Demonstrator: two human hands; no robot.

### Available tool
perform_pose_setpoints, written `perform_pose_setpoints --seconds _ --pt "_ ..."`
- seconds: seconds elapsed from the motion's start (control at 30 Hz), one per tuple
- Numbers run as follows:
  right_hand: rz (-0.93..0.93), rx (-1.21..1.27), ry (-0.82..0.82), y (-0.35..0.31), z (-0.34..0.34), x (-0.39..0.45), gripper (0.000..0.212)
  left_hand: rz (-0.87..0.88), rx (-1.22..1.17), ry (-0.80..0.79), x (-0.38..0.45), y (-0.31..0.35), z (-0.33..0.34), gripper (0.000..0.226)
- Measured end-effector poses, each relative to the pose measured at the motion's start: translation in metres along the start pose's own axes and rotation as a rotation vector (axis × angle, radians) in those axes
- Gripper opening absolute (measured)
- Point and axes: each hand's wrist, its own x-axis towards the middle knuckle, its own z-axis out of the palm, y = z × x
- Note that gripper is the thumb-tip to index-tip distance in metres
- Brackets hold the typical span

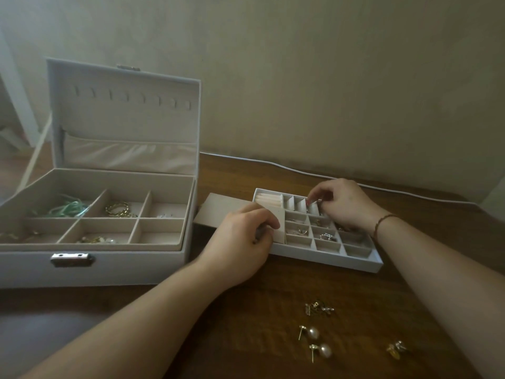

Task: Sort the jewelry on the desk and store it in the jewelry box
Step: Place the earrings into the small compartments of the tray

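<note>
The divided tray lies on the dark wooden desk, right of the open jewelry box, with a plain beige wall behind. The right hand pinches something small over the tray's far row; what it is cannot be told. The left hand grips the tray's left edge. Near the viewer lie two pearl earrings and two small gold clusters.
</note>
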Motion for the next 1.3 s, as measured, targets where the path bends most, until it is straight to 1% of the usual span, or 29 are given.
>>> perform_pose_setpoints --seconds 0.13,0.3,0.47,0.57,0.67,0.73,0.87,0.93,1.1,1.2,1.3 --pt "-0.048 -0.039 -0.043 0.003 0.003 -0.002 0.030 -0.002 -0.001 0.000 0.001 0.000 0.000 0.020" --pt "-0.052 -0.024 -0.043 0.004 0.004 -0.001 0.015 -0.004 0.003 0.003 0.000 0.001 0.000 0.020" --pt "-0.072 -0.067 -0.014 0.004 0.004 0.002 0.003 0.001 0.001 0.008 0.000 0.002 0.000 0.019" --pt "-0.067 -0.077 -0.022 0.007 0.006 0.004 0.006 0.006 0.001 0.009 0.000 0.002 0.000 0.019" --pt "-0.109 -0.154 0.064 0.009 0.009 0.004 0.006 0.003 -0.003 0.004 0.000 0.001 0.000 0.019" --pt "-0.122 -0.134 0.116 0.010 0.008 0.003 0.006 0.006 0.001 0.004 0.000 0.000 0.000 0.019" --pt "-0.161 -0.094 0.131 0.008 0.003 0.003 0.003 0.006 0.002 0.007 0.001 0.001 0.000 0.019" --pt "-0.163 -0.077 0.117 0.006 -0.002 0.005 0.003 0.004 0.003 0.006 0.001 0.001 0.000 0.019" --pt "-0.124 -0.144 -0.005 0.001 -0.003 0.011 0.004 -0.001 -0.001 0.000 0.000 0.000 0.000 0.019" --pt "-0.092 -0.165 -0.023 -0.004 0.002 0.012 0.006 0.000 -0.002 0.002 0.001 0.000 0.000 0.018" --pt "-0.052 -0.138 -0.002 -0.006 0.003 0.014 0.007 0.001 -0.002 0.001 0.001 0.000 0.000 0.018"
